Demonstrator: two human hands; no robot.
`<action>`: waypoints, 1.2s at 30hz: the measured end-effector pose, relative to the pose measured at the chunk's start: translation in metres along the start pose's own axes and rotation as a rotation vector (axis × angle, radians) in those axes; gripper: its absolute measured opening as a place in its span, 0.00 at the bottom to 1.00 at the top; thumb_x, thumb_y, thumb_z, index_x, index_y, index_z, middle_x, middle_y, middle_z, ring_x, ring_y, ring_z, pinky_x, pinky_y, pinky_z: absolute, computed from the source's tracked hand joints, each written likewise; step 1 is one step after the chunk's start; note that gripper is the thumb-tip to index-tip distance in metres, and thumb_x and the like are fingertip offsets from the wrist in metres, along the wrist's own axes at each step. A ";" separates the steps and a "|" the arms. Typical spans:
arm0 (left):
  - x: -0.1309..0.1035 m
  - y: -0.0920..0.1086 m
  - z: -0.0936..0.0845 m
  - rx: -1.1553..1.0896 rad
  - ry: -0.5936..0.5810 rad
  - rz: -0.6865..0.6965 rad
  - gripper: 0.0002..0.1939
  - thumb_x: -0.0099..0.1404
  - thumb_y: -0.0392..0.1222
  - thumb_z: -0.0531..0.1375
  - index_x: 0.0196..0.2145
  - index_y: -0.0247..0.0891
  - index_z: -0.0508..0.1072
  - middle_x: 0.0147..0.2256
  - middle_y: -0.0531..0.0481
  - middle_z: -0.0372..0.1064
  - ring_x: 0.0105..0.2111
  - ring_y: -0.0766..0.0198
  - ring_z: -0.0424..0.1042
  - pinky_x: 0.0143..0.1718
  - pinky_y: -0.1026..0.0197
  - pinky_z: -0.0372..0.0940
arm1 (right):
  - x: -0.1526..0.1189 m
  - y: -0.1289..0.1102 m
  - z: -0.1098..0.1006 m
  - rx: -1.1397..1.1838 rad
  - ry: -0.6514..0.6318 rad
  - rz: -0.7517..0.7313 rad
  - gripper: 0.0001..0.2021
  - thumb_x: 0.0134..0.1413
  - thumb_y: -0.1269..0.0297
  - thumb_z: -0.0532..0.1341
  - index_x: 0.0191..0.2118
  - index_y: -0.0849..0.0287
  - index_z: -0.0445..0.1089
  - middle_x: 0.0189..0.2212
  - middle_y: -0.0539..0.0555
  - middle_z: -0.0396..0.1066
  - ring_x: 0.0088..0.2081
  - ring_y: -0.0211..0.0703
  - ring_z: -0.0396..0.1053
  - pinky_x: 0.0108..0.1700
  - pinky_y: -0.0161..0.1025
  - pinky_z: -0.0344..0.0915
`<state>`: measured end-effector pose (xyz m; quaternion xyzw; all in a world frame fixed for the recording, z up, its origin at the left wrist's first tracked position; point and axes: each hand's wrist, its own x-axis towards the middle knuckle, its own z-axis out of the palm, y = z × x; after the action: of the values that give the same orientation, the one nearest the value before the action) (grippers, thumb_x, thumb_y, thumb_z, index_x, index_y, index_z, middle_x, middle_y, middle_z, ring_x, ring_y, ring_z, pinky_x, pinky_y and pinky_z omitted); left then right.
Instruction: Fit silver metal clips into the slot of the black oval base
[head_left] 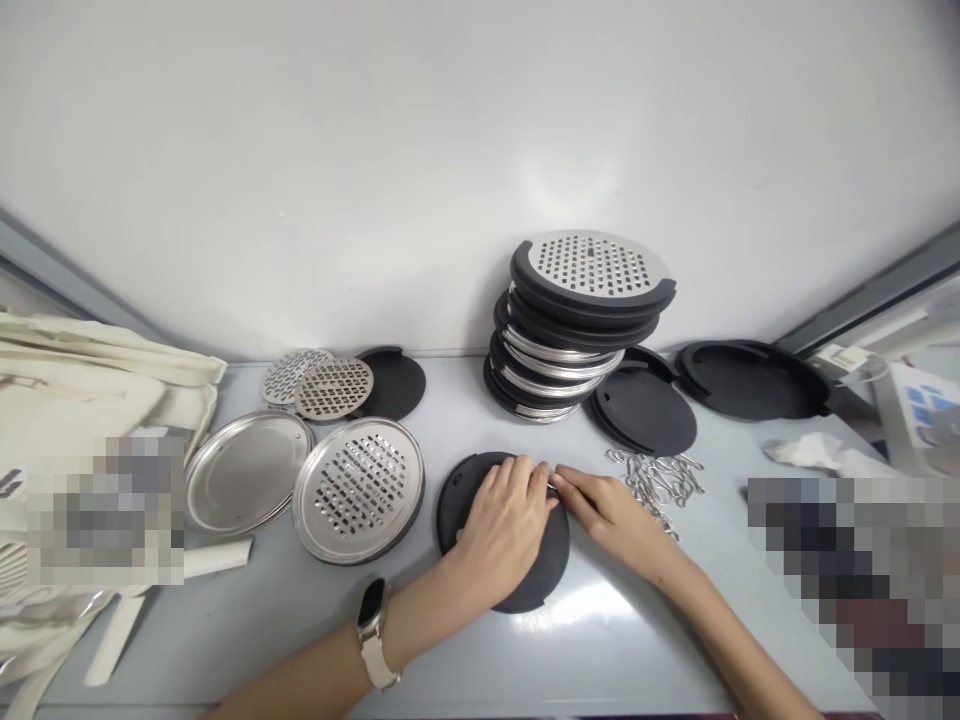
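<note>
My left hand (510, 520), with a watch at the wrist, lies over a round black plate (469, 495) on the table. Its fingers are curled together over the plate's right edge. At that same edge my right hand (611, 515) pinches a small shiny metal wire piece (553, 484), which the fingers mostly hide. Several loose bent wire pieces (664, 480) lie in a heap just beyond the right hand. To the left of the plate sits a round metal grater disc (364, 490) in a silver rim.
A leaning stack of black plates and metal discs, topped by a grater disc (592, 265), stands by the wall. More black plates (649, 410) lie right of it. At left are silver trays (247, 470), perforated discs (334, 388) and cream-coloured pieces (82, 400).
</note>
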<state>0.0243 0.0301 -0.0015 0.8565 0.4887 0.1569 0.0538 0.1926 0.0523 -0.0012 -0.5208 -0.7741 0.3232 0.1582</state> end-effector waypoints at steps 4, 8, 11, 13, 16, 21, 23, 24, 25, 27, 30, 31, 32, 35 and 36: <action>0.001 -0.003 0.000 -0.036 -0.010 -0.021 0.10 0.70 0.38 0.50 0.48 0.36 0.64 0.38 0.48 0.61 0.37 0.59 0.63 0.38 0.56 0.63 | 0.004 0.001 -0.001 0.018 0.010 -0.037 0.17 0.66 0.59 0.44 0.27 0.55 0.61 0.21 0.48 0.66 0.24 0.41 0.64 0.29 0.35 0.56; 0.002 -0.003 -0.001 -0.060 -0.013 -0.023 0.10 0.69 0.37 0.52 0.47 0.36 0.64 0.38 0.48 0.62 0.38 0.58 0.63 0.39 0.55 0.64 | 0.003 0.002 -0.001 0.029 0.000 -0.031 0.18 0.66 0.57 0.44 0.26 0.55 0.59 0.21 0.48 0.64 0.23 0.41 0.63 0.29 0.36 0.56; 0.001 -0.002 0.000 -0.051 -0.009 -0.025 0.09 0.69 0.37 0.52 0.46 0.36 0.64 0.38 0.48 0.62 0.37 0.58 0.63 0.38 0.55 0.63 | 0.004 0.002 -0.002 0.043 -0.015 -0.035 0.19 0.67 0.56 0.43 0.26 0.55 0.58 0.20 0.48 0.64 0.24 0.41 0.63 0.29 0.36 0.57; 0.001 -0.002 0.001 -0.037 0.003 -0.024 0.08 0.69 0.37 0.51 0.46 0.36 0.64 0.37 0.48 0.62 0.37 0.59 0.63 0.37 0.55 0.63 | 0.004 0.002 -0.002 0.043 -0.015 -0.038 0.20 0.67 0.55 0.43 0.25 0.55 0.58 0.20 0.47 0.63 0.23 0.41 0.63 0.29 0.36 0.57; 0.001 -0.002 0.001 -0.020 0.014 -0.012 0.08 0.70 0.37 0.50 0.45 0.36 0.64 0.36 0.49 0.62 0.36 0.59 0.63 0.37 0.56 0.63 | 0.005 0.002 -0.003 0.034 -0.010 -0.035 0.20 0.66 0.54 0.43 0.25 0.55 0.59 0.19 0.47 0.63 0.23 0.40 0.63 0.28 0.35 0.57; 0.000 -0.002 0.001 0.027 0.034 0.012 0.09 0.70 0.38 0.50 0.46 0.35 0.64 0.36 0.48 0.62 0.36 0.59 0.63 0.37 0.56 0.62 | 0.004 0.002 -0.003 0.044 -0.013 -0.044 0.20 0.66 0.55 0.44 0.25 0.55 0.59 0.19 0.47 0.62 0.22 0.40 0.62 0.28 0.35 0.57; -0.001 -0.002 0.001 0.047 0.043 0.007 0.10 0.70 0.39 0.50 0.47 0.35 0.64 0.36 0.48 0.62 0.36 0.59 0.63 0.37 0.56 0.62 | 0.004 0.003 -0.003 0.050 -0.016 -0.043 0.20 0.66 0.55 0.44 0.25 0.56 0.59 0.19 0.47 0.62 0.23 0.40 0.62 0.28 0.35 0.57; -0.002 -0.001 0.001 0.055 0.049 -0.002 0.10 0.70 0.39 0.51 0.47 0.35 0.64 0.36 0.48 0.62 0.37 0.59 0.64 0.37 0.55 0.62 | 0.004 0.004 -0.003 0.051 -0.016 -0.042 0.20 0.66 0.56 0.44 0.24 0.56 0.59 0.19 0.47 0.62 0.23 0.40 0.61 0.28 0.35 0.57; -0.002 -0.001 0.001 0.056 0.058 -0.006 0.11 0.69 0.39 0.52 0.48 0.34 0.63 0.36 0.48 0.63 0.37 0.58 0.64 0.37 0.55 0.62 | 0.004 0.005 -0.003 0.049 -0.026 -0.037 0.19 0.66 0.56 0.44 0.25 0.56 0.59 0.19 0.47 0.62 0.23 0.40 0.61 0.28 0.35 0.57; -0.003 0.000 0.001 0.046 0.074 -0.025 0.15 0.69 0.40 0.53 0.51 0.33 0.61 0.38 0.48 0.63 0.38 0.58 0.64 0.39 0.55 0.63 | 0.005 0.007 -0.002 0.050 -0.048 -0.034 0.19 0.66 0.55 0.45 0.25 0.56 0.58 0.19 0.47 0.61 0.23 0.40 0.61 0.28 0.35 0.57; -0.004 -0.001 -0.001 0.044 0.069 -0.016 0.12 0.68 0.41 0.53 0.48 0.34 0.63 0.38 0.48 0.62 0.38 0.58 0.63 0.39 0.55 0.63 | 0.006 0.010 -0.001 0.087 -0.086 -0.060 0.18 0.65 0.55 0.45 0.26 0.56 0.59 0.21 0.48 0.63 0.25 0.41 0.63 0.30 0.36 0.59; -0.005 -0.001 -0.001 0.049 0.068 -0.013 0.11 0.68 0.41 0.53 0.46 0.34 0.64 0.37 0.48 0.61 0.38 0.58 0.63 0.39 0.55 0.63 | 0.007 0.011 -0.001 0.095 -0.100 -0.068 0.17 0.65 0.55 0.46 0.27 0.56 0.59 0.22 0.48 0.64 0.26 0.42 0.64 0.31 0.36 0.59; -0.006 -0.002 -0.002 0.053 0.062 -0.004 0.10 0.69 0.41 0.53 0.45 0.34 0.64 0.37 0.48 0.61 0.38 0.58 0.63 0.38 0.55 0.63 | 0.007 0.011 -0.001 0.098 -0.107 -0.065 0.17 0.65 0.55 0.47 0.27 0.56 0.59 0.22 0.48 0.64 0.26 0.42 0.64 0.31 0.36 0.59; -0.007 -0.003 -0.003 0.053 0.073 0.025 0.08 0.68 0.40 0.53 0.43 0.34 0.64 0.37 0.48 0.60 0.38 0.57 0.63 0.38 0.55 0.63 | 0.007 0.009 -0.003 0.099 -0.107 -0.064 0.17 0.64 0.54 0.47 0.26 0.56 0.60 0.21 0.47 0.62 0.26 0.41 0.63 0.31 0.36 0.59; -0.008 -0.003 -0.003 0.048 0.081 0.027 0.08 0.69 0.40 0.53 0.43 0.34 0.64 0.37 0.48 0.60 0.37 0.57 0.63 0.38 0.55 0.63 | 0.007 0.008 -0.004 0.103 -0.121 -0.068 0.18 0.64 0.53 0.47 0.26 0.56 0.60 0.22 0.47 0.62 0.26 0.41 0.63 0.31 0.36 0.58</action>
<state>0.0169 0.0251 -0.0015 0.8572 0.4823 0.1801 0.0112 0.1980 0.0624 -0.0043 -0.4647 -0.7820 0.3880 0.1486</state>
